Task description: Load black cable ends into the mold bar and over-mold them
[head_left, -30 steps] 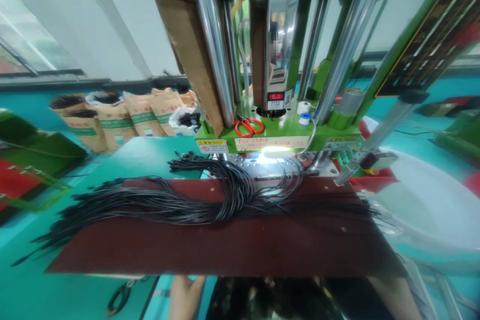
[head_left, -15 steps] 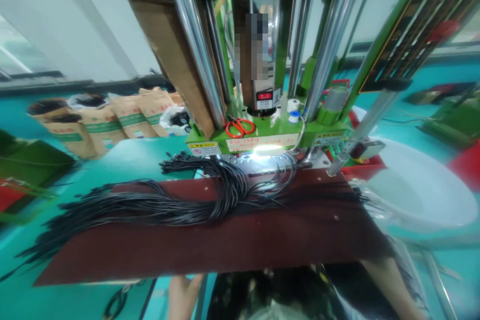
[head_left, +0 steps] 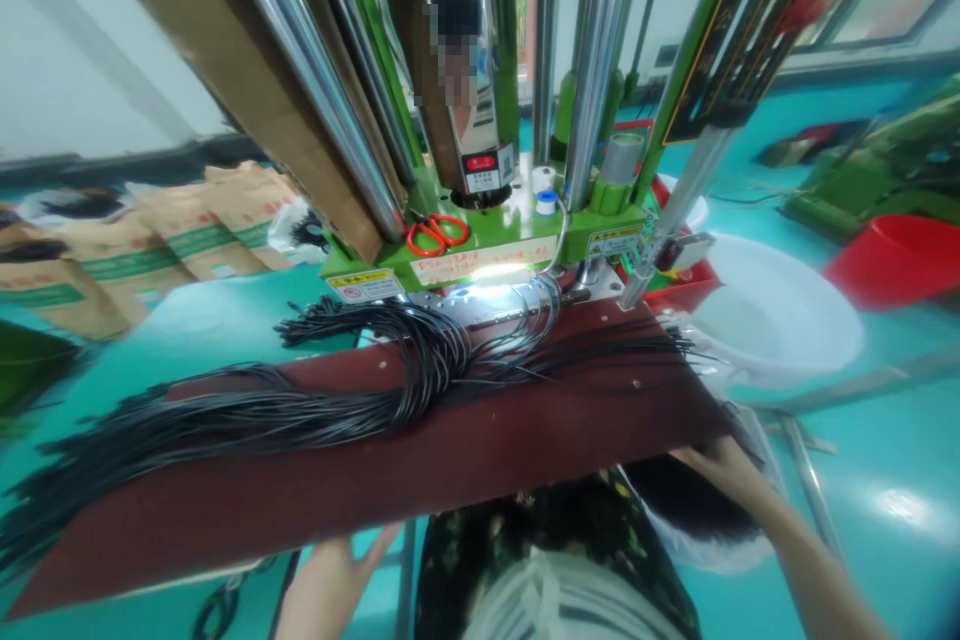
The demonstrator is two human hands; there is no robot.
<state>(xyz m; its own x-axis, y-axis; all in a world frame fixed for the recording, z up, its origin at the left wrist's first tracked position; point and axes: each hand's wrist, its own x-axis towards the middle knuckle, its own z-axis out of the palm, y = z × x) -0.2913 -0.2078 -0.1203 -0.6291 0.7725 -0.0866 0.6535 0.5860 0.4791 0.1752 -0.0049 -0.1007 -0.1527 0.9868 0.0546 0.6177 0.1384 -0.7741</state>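
My left hand is under the front edge of the brown board, its thumb stretched away from the palm; the other fingers are hidden by the board. At the board's right front corner is my right hand, its thumb pointing left and its other fingers blurred or covered; whether it grips anything I cannot tell. Below that hand sits a clear bag of dark strands. On the board lies a long bundle of black cables, with a looped bunch crossing it. Thinner cable ends reach the right edge.
A green press machine with steel columns and a lit work area stands behind the board. Orange-handled scissors and a blue-white spool rest on it. A white tub and red bucket are right; paper sacks stand left.
The view has swung right and down, so the machine and board appear farther left. More of both hands, the right forearm and the bag below now show. The cables keep their place on the board.
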